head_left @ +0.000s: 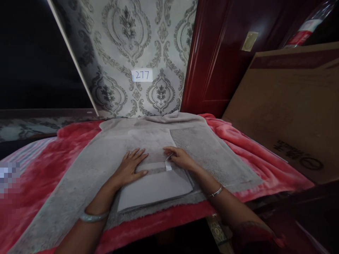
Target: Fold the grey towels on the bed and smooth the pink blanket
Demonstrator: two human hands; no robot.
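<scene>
A flat, folded light-grey piece with stacked layers along its near edge lies in front of me. It looks like stiff fabric or board, but I cannot tell its exact kind. My left hand rests flat on its left side, palm down with the fingers spread. On the right side, my right hand has its fingers closed in a pinch on a short white strip. The strip curves down from the fingertips onto the grey surface. Part of it is hidden by the fingers.
A grey plush cloth lies under the folded piece, over a red blanket. At the right stands a large cardboard box with a plastic bottle above it. A dark screen stands at left, patterned wallpaper behind.
</scene>
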